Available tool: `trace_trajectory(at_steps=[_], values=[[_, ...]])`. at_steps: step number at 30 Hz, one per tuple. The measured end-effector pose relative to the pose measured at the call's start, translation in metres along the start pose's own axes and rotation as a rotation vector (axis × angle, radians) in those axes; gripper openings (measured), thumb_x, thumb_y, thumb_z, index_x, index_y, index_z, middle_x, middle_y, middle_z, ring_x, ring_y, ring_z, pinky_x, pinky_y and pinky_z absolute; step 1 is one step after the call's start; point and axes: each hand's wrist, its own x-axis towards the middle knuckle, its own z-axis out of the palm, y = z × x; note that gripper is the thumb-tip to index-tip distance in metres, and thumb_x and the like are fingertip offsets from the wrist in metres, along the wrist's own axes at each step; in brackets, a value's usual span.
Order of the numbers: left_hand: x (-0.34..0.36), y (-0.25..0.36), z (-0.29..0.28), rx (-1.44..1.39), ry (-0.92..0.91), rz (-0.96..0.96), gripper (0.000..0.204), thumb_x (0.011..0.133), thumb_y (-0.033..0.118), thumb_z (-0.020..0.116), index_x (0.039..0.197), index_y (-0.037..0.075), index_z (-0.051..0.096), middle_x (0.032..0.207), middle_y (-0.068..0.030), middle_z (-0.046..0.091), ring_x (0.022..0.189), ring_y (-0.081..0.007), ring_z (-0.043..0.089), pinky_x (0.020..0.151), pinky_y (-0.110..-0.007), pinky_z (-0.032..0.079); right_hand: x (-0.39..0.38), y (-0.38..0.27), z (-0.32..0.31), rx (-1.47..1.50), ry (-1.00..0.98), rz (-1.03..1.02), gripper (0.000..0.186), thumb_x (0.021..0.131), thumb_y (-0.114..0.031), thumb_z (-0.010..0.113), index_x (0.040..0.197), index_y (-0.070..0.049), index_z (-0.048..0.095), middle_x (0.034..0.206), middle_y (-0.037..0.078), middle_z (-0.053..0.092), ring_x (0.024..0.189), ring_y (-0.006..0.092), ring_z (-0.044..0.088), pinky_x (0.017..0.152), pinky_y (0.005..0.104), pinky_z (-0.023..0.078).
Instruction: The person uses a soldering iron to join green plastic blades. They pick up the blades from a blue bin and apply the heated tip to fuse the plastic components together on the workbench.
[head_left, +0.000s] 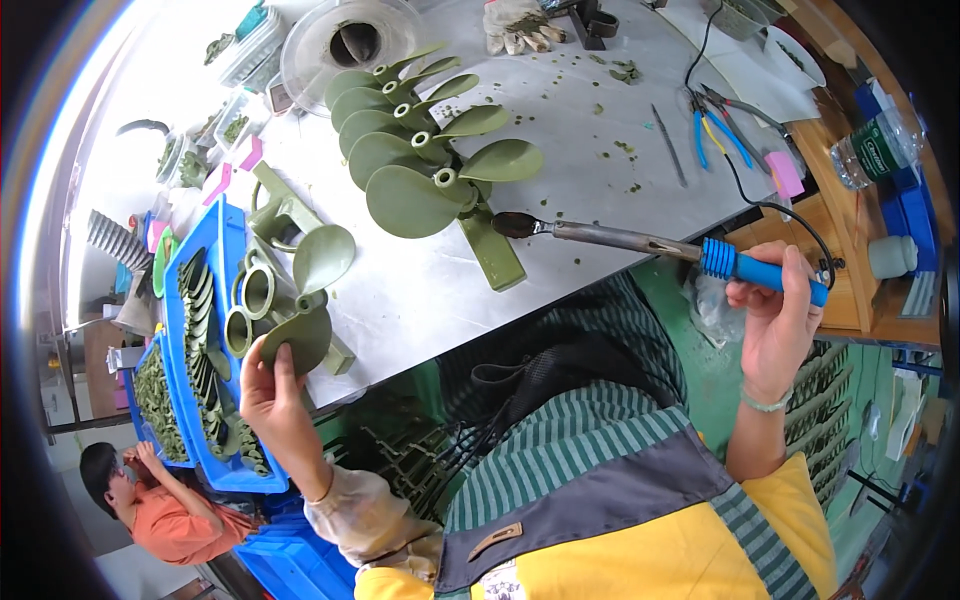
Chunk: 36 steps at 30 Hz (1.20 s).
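Hands at work over a pale grey desk: the left one, at the lower left of the frame, pinches the rim of an olive-green plastic piece with a rounded, paddle-shaped blade between thumb and fingers. Across the frame at right, the right hand is closed around the ribbed blue handle of a long metal-shafted tool with a dark, spoon-shaped tip, its shaft reaching left toward the centre. That tip sits just beside an olive-green row of propeller-like blades on a block-ended base, which stretches from the centre to the upper left; whether the two touch cannot be told. Just above the left hand lie olive-green ring-shaped parts; whether they join the pinched piece is unclear. A thin black cable runs down the upper right toward the handle's end. Near it on the desk rest blue-handled pliers and a slim grey metal tool. Stained white gloves lie at top centre, and small green scraps dot the surface. At left, a blue plastic bin holds stacked green blades. A person in an orange top appears at lower left, both hands raised near the face. A clear bottle with a green label stands tilted at upper right.
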Motion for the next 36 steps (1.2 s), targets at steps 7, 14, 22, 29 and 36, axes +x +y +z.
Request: trace_trajectory(at_steps=[7,14,22,29,36], values=[[-0.009,0.023,0.049,-0.494,-0.386,-0.183,0.028,0.088,0.0,0.058,0.116,-0.001,0.054,0.098,-0.0077,0.066,0.084,-0.0115,0.064,0.07,-0.023,0.055,-0.005,-0.003,-0.005,0.011,-0.047,-0.004,0.032,0.095,-0.021,0.047,0.088,0.008,0.061,0.075,0.013,0.065,0.057,0.0185,0.065,0.051,0.0263,0.055],[0.008,0.033,0.093,-0.46,-0.59,-0.197,0.029,0.089,0.003,0.058,0.118,-0.001,0.054,0.099,-0.0074,0.067,0.084,-0.0097,0.065,0.07,-0.021,0.055,-0.009,-0.003,-0.011,0.012,-0.042,-0.003,0.031,0.095,-0.019,0.047,0.088,0.008,0.061,0.077,0.014,0.065,0.058,0.0197,0.065,0.051,0.0264,0.055],[0.018,0.026,0.095,-0.458,-0.682,-0.189,0.03,0.088,0.002,0.059,0.118,-0.001,0.052,0.1,-0.0086,0.067,0.085,-0.011,0.065,0.071,-0.022,0.056,-0.016,-0.003,-0.011,0.001,-0.04,-0.021,0.032,0.095,-0.019,0.046,0.086,0.009,0.061,0.076,0.015,0.064,0.056,0.0191,0.065,0.052,0.0245,0.054],[0.024,0.021,0.107,-0.453,-0.665,-0.223,0.032,0.089,0.002,0.058,0.12,-0.001,0.052,0.101,-0.0103,0.067,0.086,-0.013,0.066,0.072,-0.024,0.056,-0.018,-0.002,-0.012,0.004,-0.043,-0.018,0.033,0.095,-0.019,0.046,0.086,0.009,0.061,0.076,0.014,0.064,0.056,0.0191,0.065,0.051,0.0244,0.054],[0.026,0.019,0.107,-0.474,-0.663,-0.218,0.029,0.089,0.004,0.059,0.117,-0.001,0.055,0.1,-0.0093,0.067,0.086,-0.0136,0.066,0.073,-0.025,0.056,-0.019,-0.001,-0.005,-0.006,-0.053,-0.016,0.032,0.095,-0.018,0.046,0.085,0.009,0.061,0.074,0.014,0.064,0.055,0.0199,0.064,0.051,0.0257,0.055]])
